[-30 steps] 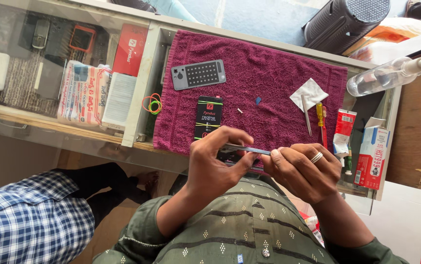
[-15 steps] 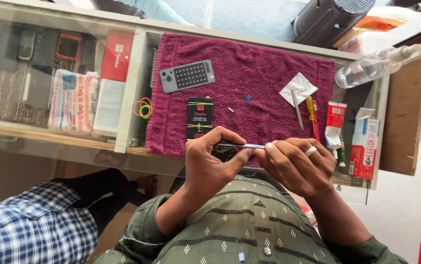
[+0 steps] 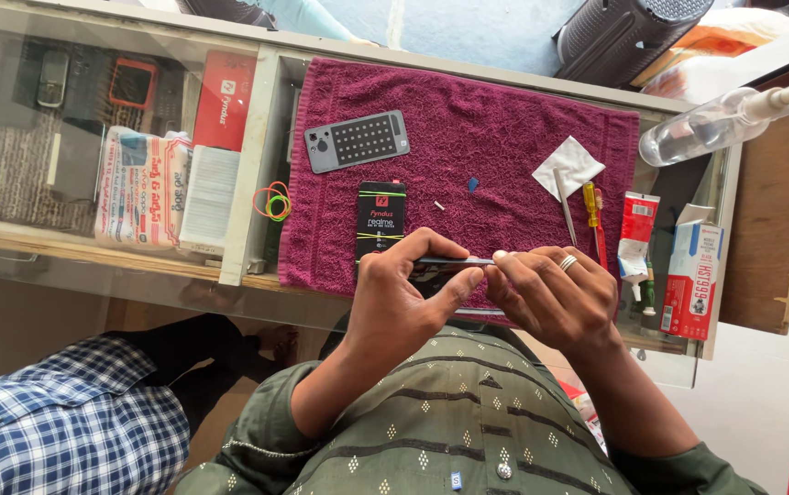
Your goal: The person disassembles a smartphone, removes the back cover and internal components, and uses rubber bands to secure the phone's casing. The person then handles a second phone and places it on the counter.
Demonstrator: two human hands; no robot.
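My left hand [image 3: 408,298] and my right hand [image 3: 555,295] both grip a thin dark phone [image 3: 457,263], held edge-on above the near edge of a maroon towel [image 3: 495,137]. The left thumb and fingers pinch its left part; the right fingertips press along its right edge. A ring sits on my right hand. On the towel lie a grey phone back cover [image 3: 358,141], a black battery [image 3: 380,218], a small blue pick [image 3: 472,184], a tiny white piece [image 3: 439,205] and a white folded cloth [image 3: 569,165].
Tweezers [image 3: 563,194] and a yellow-handled screwdriver [image 3: 593,215] lie at the towel's right. A glue tube [image 3: 636,240], a red-white box [image 3: 690,284] and a clear spray bottle [image 3: 720,122] stand further right. Rubber bands [image 3: 272,201] lie left. A glass counter [image 3: 92,156] shows phones and packets. Another person's checked sleeve [image 3: 64,431] is at lower left.
The camera view has shifted slightly. Both hands keep hold of the phone, and the right fingertips have slid a little along its edge.
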